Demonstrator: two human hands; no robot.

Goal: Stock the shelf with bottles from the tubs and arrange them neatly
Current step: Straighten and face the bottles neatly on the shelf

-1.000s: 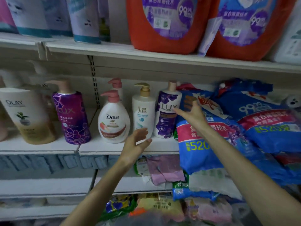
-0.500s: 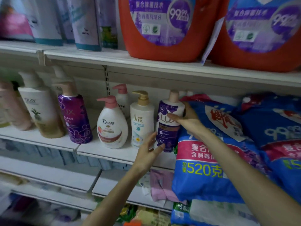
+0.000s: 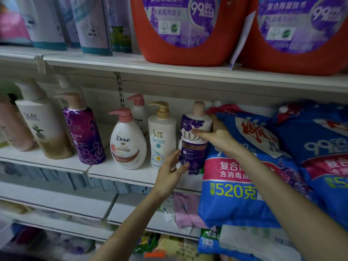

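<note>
A white and purple Lux bottle (image 3: 194, 144) with a pink cap stands at the right end of a row on the middle shelf (image 3: 116, 172). My right hand (image 3: 218, 136) grips its upper part, thumb across the label and fingers behind. My left hand (image 3: 169, 174) holds its lower left corner between thumb and fingers. Left of it stand a white Slek pump bottle (image 3: 162, 136), a Dove bottle (image 3: 128, 142), a dark purple Lux bottle (image 3: 84, 134) and an Olay bottle (image 3: 43, 129). No tubs are in view.
Blue detergent bags (image 3: 235, 185) lie piled right against the Lux bottle and overhang the shelf edge. Red detergent jugs (image 3: 188, 31) fill the shelf above. A second Dove bottle (image 3: 138, 112) stands behind the front row. Lower shelves hold packets.
Both hands reached forward from open air onto the white and purple Lux bottle; the right now grips its top, the left its base. The camera moved closer and leftward.
</note>
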